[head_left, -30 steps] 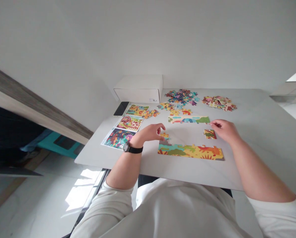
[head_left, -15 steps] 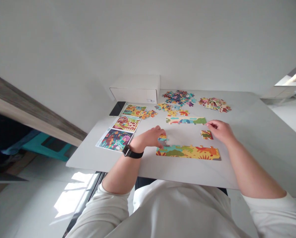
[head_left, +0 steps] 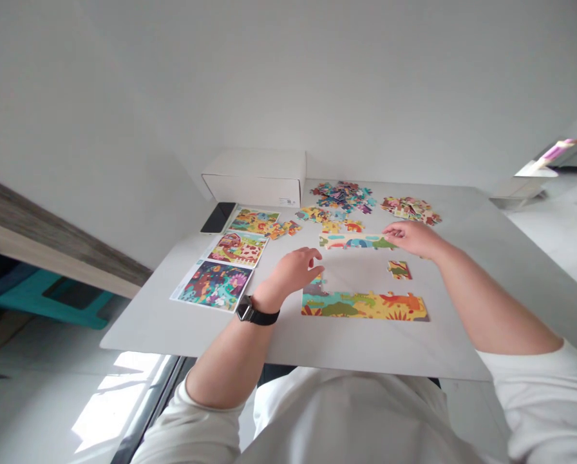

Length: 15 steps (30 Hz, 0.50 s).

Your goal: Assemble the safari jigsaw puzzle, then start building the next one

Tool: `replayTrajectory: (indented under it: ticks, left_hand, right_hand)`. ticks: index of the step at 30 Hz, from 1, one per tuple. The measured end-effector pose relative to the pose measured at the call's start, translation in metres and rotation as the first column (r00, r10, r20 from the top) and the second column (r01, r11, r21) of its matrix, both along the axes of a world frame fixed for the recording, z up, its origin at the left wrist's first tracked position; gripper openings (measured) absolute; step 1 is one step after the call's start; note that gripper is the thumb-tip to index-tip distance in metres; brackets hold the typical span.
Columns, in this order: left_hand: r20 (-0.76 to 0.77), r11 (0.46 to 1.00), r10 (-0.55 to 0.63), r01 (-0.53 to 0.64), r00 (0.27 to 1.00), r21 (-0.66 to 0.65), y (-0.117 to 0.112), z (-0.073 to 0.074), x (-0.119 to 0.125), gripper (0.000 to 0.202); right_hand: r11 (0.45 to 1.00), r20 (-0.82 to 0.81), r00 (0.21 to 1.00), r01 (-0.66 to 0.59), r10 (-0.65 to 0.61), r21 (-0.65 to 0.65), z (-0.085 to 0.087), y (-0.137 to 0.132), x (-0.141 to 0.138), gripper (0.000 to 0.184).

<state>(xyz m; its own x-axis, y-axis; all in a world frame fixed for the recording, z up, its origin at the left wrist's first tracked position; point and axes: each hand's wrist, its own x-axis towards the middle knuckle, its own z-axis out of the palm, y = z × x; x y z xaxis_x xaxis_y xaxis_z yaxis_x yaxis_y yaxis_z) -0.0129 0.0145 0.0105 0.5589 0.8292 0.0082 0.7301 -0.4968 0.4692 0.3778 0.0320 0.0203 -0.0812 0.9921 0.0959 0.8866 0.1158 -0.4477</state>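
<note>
My left hand point(head_left: 297, 269) hovers with thumb and fingers apart by the left edge of a partly built jigsaw. Just below it lies the joined bottom strip point(head_left: 360, 305), showing a crocodile and an orange animal, with a few pieces rising at its left end. A second joined strip point(head_left: 346, 241), with clouds and a blue shape, lies farther up. At its right end, my right hand point(head_left: 409, 237) has its fingers pinched together; whatever is between them is hidden. A small green and brown puzzle section point(head_left: 399, 270) rests between the strips, below my right hand.
Loose pieces lie in a dark multicoloured pile point(head_left: 342, 196), a pinkish pile point(head_left: 410, 210) and a yellow group point(head_left: 312, 214). Picture sheets point(head_left: 216, 283) and a phone point(head_left: 217, 218) are on the left. A white box point(head_left: 254, 188) stands against the wall.
My right hand has moved left, its fingertips now over the upper strip's right end. My left hand has lifted off the pieces at the left edge. The camera view has shifted slightly.
</note>
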Motion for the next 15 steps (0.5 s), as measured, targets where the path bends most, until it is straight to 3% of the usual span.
replayTrajectory:
  ticks: [6, 15]
  left_hand:
    - [0.04, 0.988, 0.148, -0.147, 0.988, -0.036, 0.0, 0.004, 0.0, 0.025]
    - [-0.042, 0.961, 0.275, -0.276, 0.96, -0.027, 0.01, 0.0, -0.012, 0.03]
  right_hand:
    - [1.0, 0.124, 0.992, -0.005, 0.004, 0.005, 0.005, 0.058, -0.008, 0.022]
    - [0.996, 0.191, 0.98, -0.035, 0.051, -0.086, -0.003, 0.119, -0.069, 0.019]
